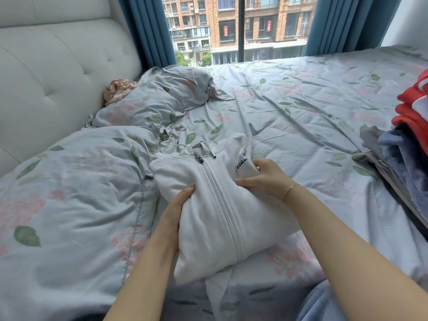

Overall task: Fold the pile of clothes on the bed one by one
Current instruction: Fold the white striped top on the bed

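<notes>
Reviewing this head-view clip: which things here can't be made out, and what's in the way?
- Pile of clothes: cut off by the right edge; count of garments unknown.
- Hoodie sleeves: folded under the body, hidden.
- Hoodie chest lettering: partly covered by the right hand, too small to read.
- Left hand grip: fingers tucked under the hoodie's edge.
- Pink cloth: bunched behind the pillow; type unclear.

Scene was lit brightly and evenly by soft daylight from window (pixel 238 31) at far side. No glare was seen. Faint shadows were cast under white hoodie (pixel 215 205) and in folds of bedsheet (pixel 301 107). Focus was kept sharp at centre; straight lines were bent by wide-angle distortion at edges.
</notes>
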